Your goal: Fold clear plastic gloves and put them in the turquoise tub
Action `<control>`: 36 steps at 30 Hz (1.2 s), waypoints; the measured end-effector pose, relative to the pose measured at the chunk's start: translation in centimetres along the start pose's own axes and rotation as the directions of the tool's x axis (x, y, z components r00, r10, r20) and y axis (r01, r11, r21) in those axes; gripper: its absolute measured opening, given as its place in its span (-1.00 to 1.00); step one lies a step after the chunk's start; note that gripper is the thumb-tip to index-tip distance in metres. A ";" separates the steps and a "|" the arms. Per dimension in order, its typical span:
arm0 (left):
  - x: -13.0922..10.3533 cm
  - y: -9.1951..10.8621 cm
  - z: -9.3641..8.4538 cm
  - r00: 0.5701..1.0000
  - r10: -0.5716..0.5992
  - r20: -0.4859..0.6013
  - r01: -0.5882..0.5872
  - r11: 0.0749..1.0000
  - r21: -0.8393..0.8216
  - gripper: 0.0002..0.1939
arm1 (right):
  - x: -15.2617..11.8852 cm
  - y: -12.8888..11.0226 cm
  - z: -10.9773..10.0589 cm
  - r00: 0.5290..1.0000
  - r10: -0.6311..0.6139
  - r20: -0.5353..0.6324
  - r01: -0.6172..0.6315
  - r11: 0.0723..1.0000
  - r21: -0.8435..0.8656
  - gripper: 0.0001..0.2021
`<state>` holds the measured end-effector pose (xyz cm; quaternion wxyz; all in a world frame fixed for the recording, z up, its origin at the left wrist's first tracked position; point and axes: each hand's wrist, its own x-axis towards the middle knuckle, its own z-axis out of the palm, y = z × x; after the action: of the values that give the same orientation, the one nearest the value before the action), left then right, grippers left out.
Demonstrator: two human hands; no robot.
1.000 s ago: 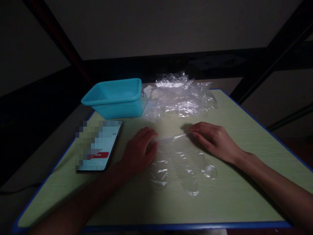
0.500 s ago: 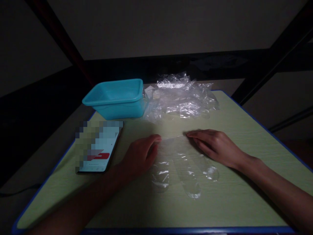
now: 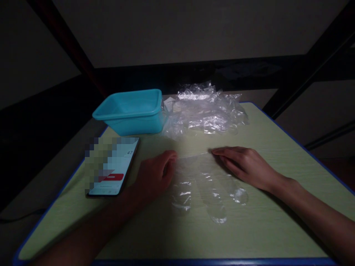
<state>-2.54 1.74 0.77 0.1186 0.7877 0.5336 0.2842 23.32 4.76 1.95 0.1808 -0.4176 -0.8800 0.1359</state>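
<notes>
A clear plastic disposable glove (image 3: 212, 192) lies flat on the table between my hands, its finger parts pointing towards me. My left hand (image 3: 155, 171) is closed at the glove's far left corner, fingertips and thumb curled together on the film. At the far right corner, my right hand (image 3: 246, 162) pinches the same edge with its fingers pressed together. The edge between them runs nearly straight. Behind the hands sits a crumpled heap of clear plastic gloves (image 3: 213, 111), beside a turquoise plastic basket (image 3: 133, 123).
A phone (image 3: 120, 166) with a lit, partly blurred screen lies to the left of my left hand. The light wood-patterned table (image 3: 271, 236) has a blue rim. Dark frame bars and a wall stand beyond it.
My left hand has slid slightly left along the glove's far edge, its fingers curling in more. My right hand and the glove's finger parts are almost where they were.
</notes>
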 end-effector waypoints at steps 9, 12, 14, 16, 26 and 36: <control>0.3 0.2 -0.2 0.998 -0.052 0.030 0.048 0.992 0.120 -0.76 | -0.2 0.2 0.0 1.000 -0.024 -0.006 0.023 0.996 -0.083 -0.60; 0.3 0.1 -0.1 0.999 -0.027 0.029 0.023 0.992 0.124 -0.74 | -0.2 0.2 -0.1 0.999 -0.026 -0.019 0.024 0.994 -0.106 -0.60; 0.3 0.0 0.0 0.999 -0.001 0.035 -0.004 0.991 0.133 -0.73 | -0.2 0.2 -0.2 1.000 -0.019 -0.023 0.016 0.993 -0.119 -0.60; 0.3 -0.1 0.0 0.999 0.019 0.042 -0.025 0.989 0.146 -0.73 | -0.1 0.2 -0.2 1.000 -0.008 -0.026 0.004 0.992 -0.129 -0.61; 0.2 0.0 0.0 0.995 0.096 0.002 -0.095 0.981 0.170 -0.73 | -0.1 0.4 0.0 0.997 0.029 -0.071 -0.040 0.986 -0.163 -0.60; -0.2 0.2 0.0 0.980 0.199 -0.014 -0.193 0.960 0.201 -0.73 | 0.1 0.4 -0.1 0.995 0.072 -0.072 -0.082 0.985 -0.149 -0.59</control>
<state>-2.44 1.46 0.80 0.0014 0.8395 0.4806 0.2534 23.58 5.04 1.86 0.1723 -0.4682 -0.8645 0.0615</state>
